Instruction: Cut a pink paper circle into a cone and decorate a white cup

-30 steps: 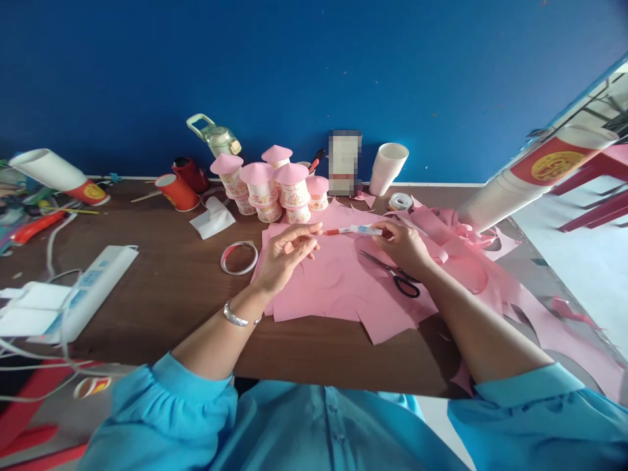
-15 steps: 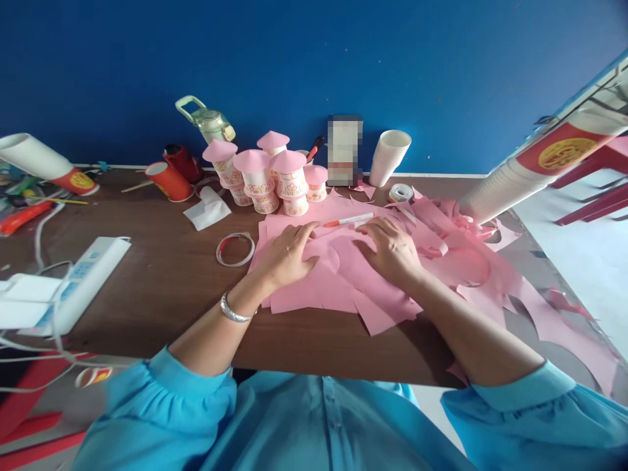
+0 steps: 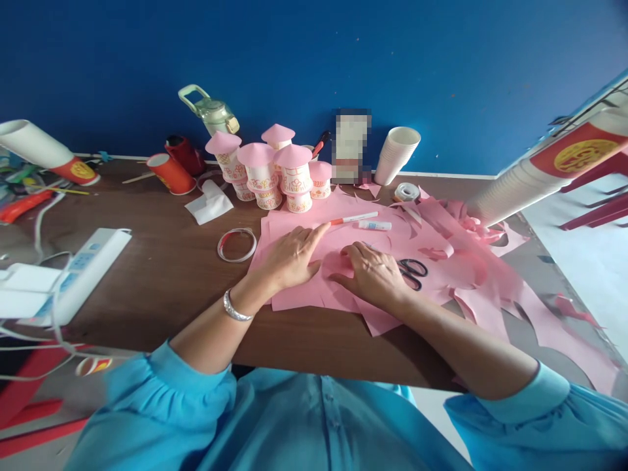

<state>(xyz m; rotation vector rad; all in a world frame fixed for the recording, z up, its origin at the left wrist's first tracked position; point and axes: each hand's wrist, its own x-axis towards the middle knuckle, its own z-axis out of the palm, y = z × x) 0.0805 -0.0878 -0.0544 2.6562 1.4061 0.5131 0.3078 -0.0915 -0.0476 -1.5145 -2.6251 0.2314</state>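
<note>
My left hand [image 3: 293,257] lies flat, fingers spread, on a stack of pink paper sheets [image 3: 338,248] on the brown table [image 3: 161,275]. Beside it my right hand [image 3: 373,275] also presses on the pink paper, fingers apart, holding nothing. Black scissors [image 3: 412,271] lie just right of my right hand. A red-tipped white pen [image 3: 354,218] and a white glue tube [image 3: 375,226] rest on the paper beyond my fingers.
Paper cups with pink cone roofs [image 3: 275,171] cluster at the back, with red cups [image 3: 169,173], a white cup stack [image 3: 396,156] and a green bottle [image 3: 212,114]. A tape ring [image 3: 237,244] and a power strip [image 3: 78,278] lie left; pink scraps [image 3: 495,288] spread right.
My right hand set the pen down and moved back onto the pink paper. My left hand dropped flat on the sheets. The scissors are uncovered again.
</note>
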